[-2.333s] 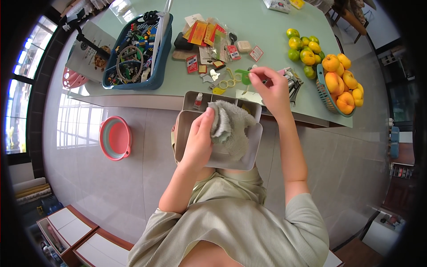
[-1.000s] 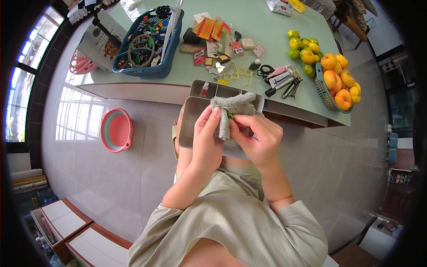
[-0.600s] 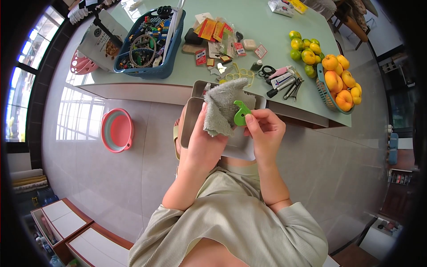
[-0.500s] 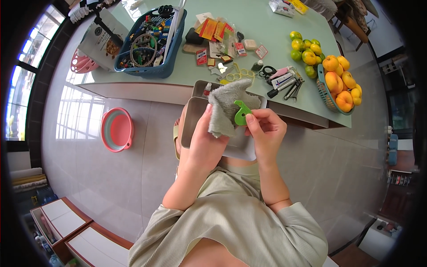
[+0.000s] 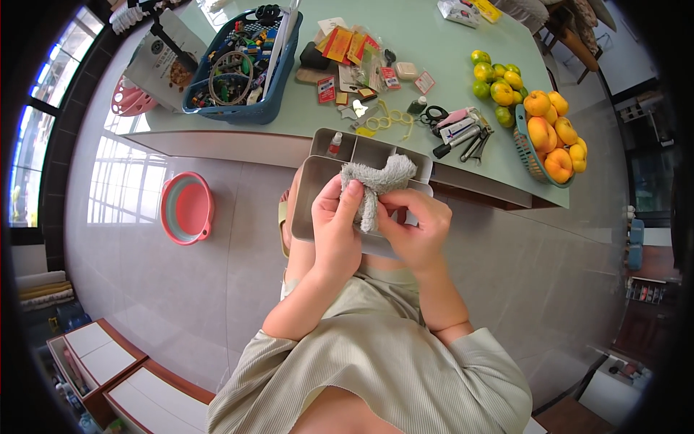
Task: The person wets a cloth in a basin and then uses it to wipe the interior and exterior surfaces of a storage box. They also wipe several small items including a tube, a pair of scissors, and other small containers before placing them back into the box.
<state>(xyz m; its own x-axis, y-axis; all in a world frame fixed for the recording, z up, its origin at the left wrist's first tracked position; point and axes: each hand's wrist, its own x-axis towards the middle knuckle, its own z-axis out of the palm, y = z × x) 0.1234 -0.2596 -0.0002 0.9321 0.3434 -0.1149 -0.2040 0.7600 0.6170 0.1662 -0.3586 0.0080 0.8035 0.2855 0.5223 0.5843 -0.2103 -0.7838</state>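
Observation:
My left hand [image 5: 335,228] grips a fluffy grey cloth [image 5: 388,173] with its thumb on top. My right hand [image 5: 415,226] pinches the cloth from the right, and the green plastic piece seen earlier is hidden. Beneath both hands a grey divided tray [image 5: 314,200] rests over my lap, with a small red-and-white bottle [image 5: 334,146] in a back compartment. Just beyond it on the table lie yellow rings [image 5: 396,120], scissors [image 5: 432,118], assorted tools [image 5: 461,135] and paper packets [image 5: 343,45].
The pale green table [image 5: 405,25] also holds a blue basket of toy bricks [image 5: 269,106], a standing bag [image 5: 152,76], green citrus fruit [image 5: 483,71] and a basket of orange fruit [image 5: 542,134]. A pink basin [image 5: 188,206] stands on the floor; wooden cabinets [image 5: 101,343] are lower left.
The green piece, held up in my right fingers half a second ago, is out of sight behind the cloth. My right hand has moved down and left, and the cloth is folded over.

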